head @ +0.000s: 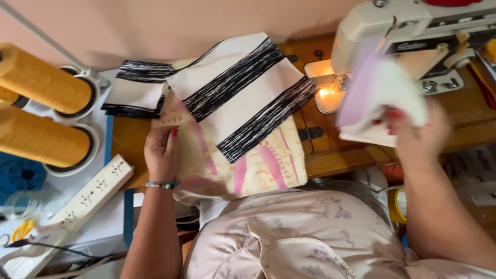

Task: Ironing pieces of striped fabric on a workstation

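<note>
My left hand [161,151] rests on the left edge of a cream fabric with pink and yellow print [258,170] and grips it there. Over that lies a white fabric with black brush-stroke stripes [243,88], spread toward the sewing machine. My right hand [418,137] is raised to the right and holds a blurred piece of white and lilac cloth [380,90] in front of the cream sewing machine [408,26]. The machine's lamp lights the needle plate [325,88].
Three large yellow thread cones [44,77] stand at the left on white holders. A white power strip [82,201] lies below them, with yellow-handled scissors [20,230] near the left edge. The wooden sewing table [336,155] carries the machine; a yellow spool [398,204] sits below its edge.
</note>
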